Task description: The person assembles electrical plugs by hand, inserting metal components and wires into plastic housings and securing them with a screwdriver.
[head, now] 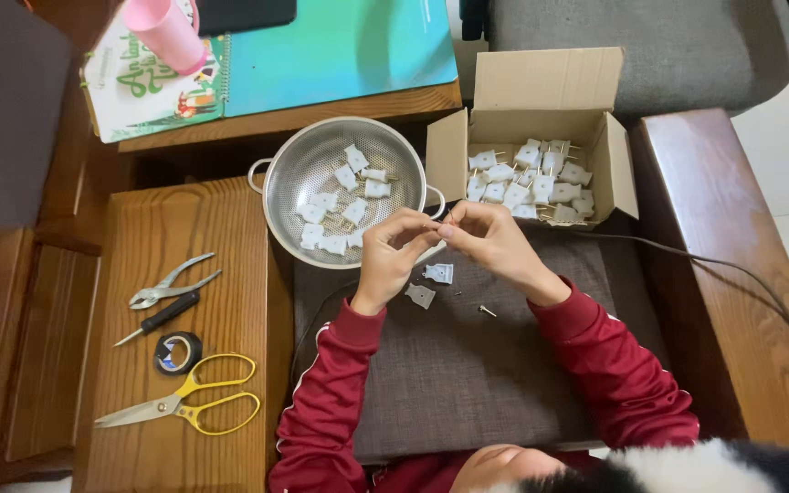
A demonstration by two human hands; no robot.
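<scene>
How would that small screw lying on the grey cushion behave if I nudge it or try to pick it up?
The small screw looks tiny and light, so a nudge would probably send it rolling in an arc. The grey cushion is textured fabric, which likely slows it. Its slim shank seems hard to pinch; it may slip from fingertips.

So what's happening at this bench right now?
A person in red sleeves holds something small between the left hand and right hand, above a grey mat; too small to identify. Two white plug pieces and a screw lie on the mat. A colander and a cardboard box hold more white plugs. Pliers, screwdriver, tape and scissors lie untouched.
</scene>
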